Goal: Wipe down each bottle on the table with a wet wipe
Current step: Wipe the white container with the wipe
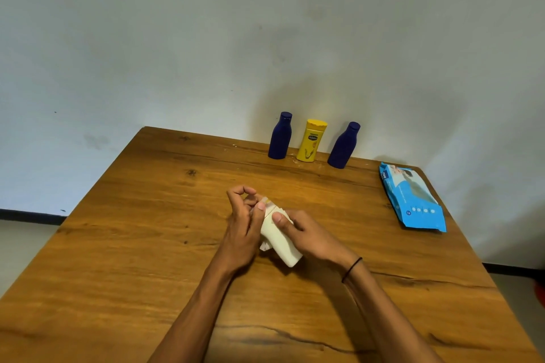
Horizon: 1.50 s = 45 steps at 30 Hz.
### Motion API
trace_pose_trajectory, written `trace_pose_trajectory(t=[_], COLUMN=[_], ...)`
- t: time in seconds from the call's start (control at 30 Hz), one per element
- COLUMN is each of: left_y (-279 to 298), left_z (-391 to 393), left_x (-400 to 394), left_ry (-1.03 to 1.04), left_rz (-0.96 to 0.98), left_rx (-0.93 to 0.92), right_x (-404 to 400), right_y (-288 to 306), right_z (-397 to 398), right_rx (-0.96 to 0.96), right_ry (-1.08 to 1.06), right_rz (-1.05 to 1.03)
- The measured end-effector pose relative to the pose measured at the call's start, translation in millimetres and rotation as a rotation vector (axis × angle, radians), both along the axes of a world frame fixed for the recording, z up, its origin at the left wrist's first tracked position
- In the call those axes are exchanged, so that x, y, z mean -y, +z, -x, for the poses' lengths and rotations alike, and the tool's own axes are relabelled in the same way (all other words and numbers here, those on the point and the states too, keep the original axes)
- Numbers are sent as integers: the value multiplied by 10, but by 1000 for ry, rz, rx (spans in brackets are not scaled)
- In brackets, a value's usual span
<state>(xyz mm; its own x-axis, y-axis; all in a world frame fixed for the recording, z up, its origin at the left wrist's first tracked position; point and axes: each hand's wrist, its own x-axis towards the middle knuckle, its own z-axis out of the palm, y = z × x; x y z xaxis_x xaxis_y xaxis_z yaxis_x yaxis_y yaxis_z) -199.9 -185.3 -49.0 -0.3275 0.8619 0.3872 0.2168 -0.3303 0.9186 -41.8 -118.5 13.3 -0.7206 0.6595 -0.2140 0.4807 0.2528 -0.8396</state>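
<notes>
A cream white bottle [280,240] lies tilted over the middle of the wooden table [132,230], held between both hands. My right hand [306,234] grips its body, thumb on top. My left hand [243,221] holds a white wet wipe [265,245] against the bottle's cap end, thumb pressing on it; most of the wipe is hidden under the palm. At the table's far edge stand a dark blue bottle [280,136], a yellow bottle [311,140] and a second dark blue bottle [343,146], all upright by the wall.
A blue pack of wet wipes [413,197] lies flat near the table's right edge. The pale wall rises directly behind the far edge. Floor shows past the left and right edges of the table.
</notes>
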Motion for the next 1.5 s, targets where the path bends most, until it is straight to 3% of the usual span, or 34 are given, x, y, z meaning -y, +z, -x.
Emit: trace_pose_trajectory(t=[0.17, 0.27, 0.47, 0.6, 0.73, 0.87, 1.07, 1.17, 1.27, 1.4, 1.5], left_y=[-9, -6, 22, 8, -8, -9, 8, -14, -26, -25, -27], left_z=[23, 17, 33, 25, 25, -8, -26, -48, -49, -14, -17], left_x=[4, -10, -35, -33, -44, -42, -52, -50, -35, -46, -61], left_ry=[31, 54, 94, 101, 92, 88, 113, 61, 25, 45, 47], left_rz=[18, 24, 19, 23, -4, 6, 19, 24, -3, -19, -14], left_rx=[-63, -104, -96, -99, -76, -66, -61, -121, -123, -72, -70], right_x=[0, 59, 470, 563, 502, 411, 511, 464, 243, 65, 121], right_y=[-29, -24, -167, -223, -158, -159, -264, -336, -308, -168, -246], right_z=[-70, -51, -15, -82, -123, -97, 30, 50, -36, -121, -160], right_rx=[-62, 29, 128, 199, 10, -46, 283, 347, 130, -57, -14], right_ry=[21, -32, -105, -47, -153, -282, -217, -232, -207, -169, -195], right_rz=[276, 89, -562, -608, -559, -732, -1027, -896, -482, -123, -232])
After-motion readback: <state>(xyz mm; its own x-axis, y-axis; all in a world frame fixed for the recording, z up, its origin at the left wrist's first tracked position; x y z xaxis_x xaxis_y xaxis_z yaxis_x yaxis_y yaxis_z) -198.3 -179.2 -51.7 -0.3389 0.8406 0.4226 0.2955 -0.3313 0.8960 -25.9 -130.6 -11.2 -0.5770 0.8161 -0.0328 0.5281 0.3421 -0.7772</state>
